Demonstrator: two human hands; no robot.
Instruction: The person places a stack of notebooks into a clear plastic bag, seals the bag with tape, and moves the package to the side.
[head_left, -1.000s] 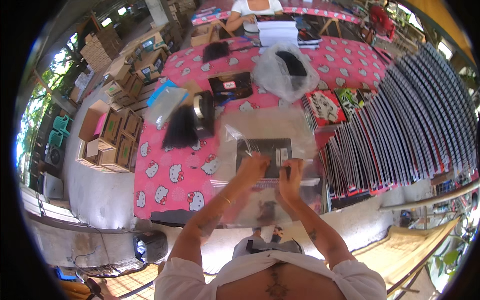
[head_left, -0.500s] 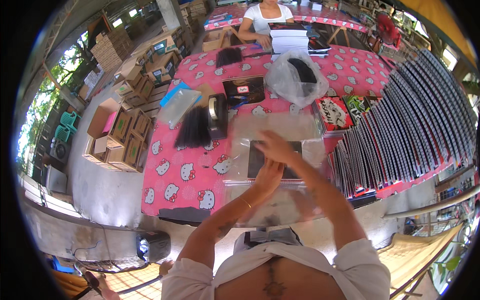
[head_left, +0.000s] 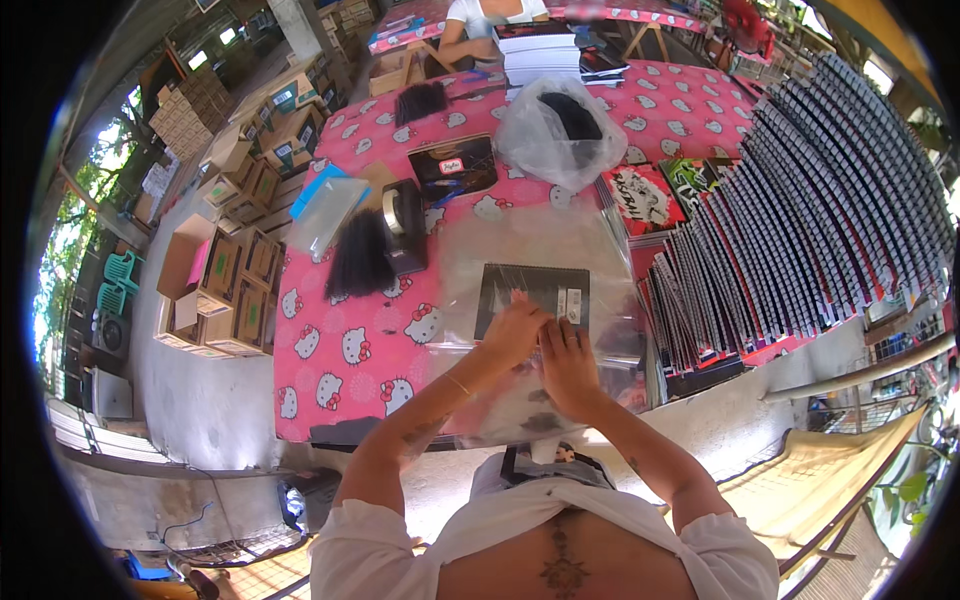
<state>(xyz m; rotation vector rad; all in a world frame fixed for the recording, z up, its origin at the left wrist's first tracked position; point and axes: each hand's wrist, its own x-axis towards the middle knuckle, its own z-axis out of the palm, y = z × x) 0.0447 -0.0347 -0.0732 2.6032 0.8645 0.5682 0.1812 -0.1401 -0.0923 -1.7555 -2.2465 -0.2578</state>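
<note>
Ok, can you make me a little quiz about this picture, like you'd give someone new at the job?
1. True or false: the long row of spiral notebooks is to the right of the dark notebook.
2. Which thing is nearest the left hand? A) a cardboard box, B) a green chair, C) the dark notebook.
3. Fill in: a thin bracelet circles the person's ____ wrist.

Key: 1. True. 2. C. 3. left.

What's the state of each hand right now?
Left hand: bent over the dark notebook; grip cannot be told.
Right hand: over the notebook's near edge; grip cannot be told.
</note>
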